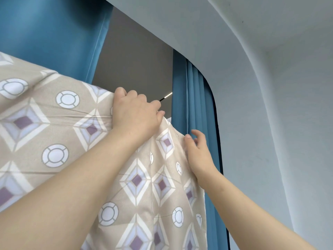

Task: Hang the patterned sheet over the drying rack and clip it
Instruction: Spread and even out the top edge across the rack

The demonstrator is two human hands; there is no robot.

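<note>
The patterned sheet (54,123), beige with white-edged diamonds and pale rings, hangs high up in front of the person. Its top fold runs from the left edge of the view across to the middle, and from there its right side falls straight down to the bottom of the view. Whatever carries the fold is hidden under the cloth. The left hand (137,114) reaches up from the lower left and sits on the fold at its right end. Its grip is closed on the sheet, with the fingers curled over the top and the thumb pinching the cloth at the corner. Just beyond its knuckles a thin pale bar (166,96) with a dark end sticks out; I cannot tell whether it is part of the rack. The right hand (198,152) comes up from the lower right, lower than the left. Its grip is wide and holds nothing: the fingers are loosely spread, and the thumb and palm lie against the sheet's hanging right edge. Behind the sheet hang blue curtains, one at upper left (45,33) and one just right of the hands (194,105), with a grey ceiling panel (133,56) between them. A pale wall (270,123) fills the right side.
</note>
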